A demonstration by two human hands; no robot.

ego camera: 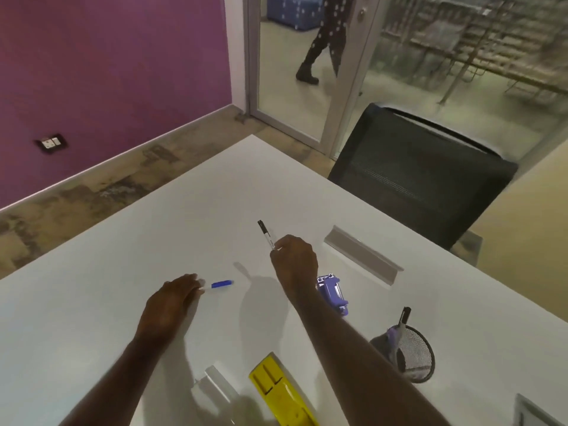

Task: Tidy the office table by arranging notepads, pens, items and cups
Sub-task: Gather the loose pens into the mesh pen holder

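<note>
I read the counter (pixel 123 287) as smooth, matt white laminate. The holder (pixel 413 353) at 4 o'clock is fine black wire mesh. The yellow tool (pixel 282 392) at 6 o'clock looks like glossy plastic, as does the purple tape dispenser (pixel 333 293). The grey tray (pixel 362 255) at 2 o'clock appears smooth and matt. The chair back (pixel 418 176) is black mesh cloth.

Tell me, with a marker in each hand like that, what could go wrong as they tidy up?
The mesh pen cup looks tilted and already holds a black marker; dropping more in might tip it. The right forearm crosses just above the purple item, so swinging back toward the cup could knock it. The left hand pinches only the end of the blue-capped marker, which might slip.
</note>
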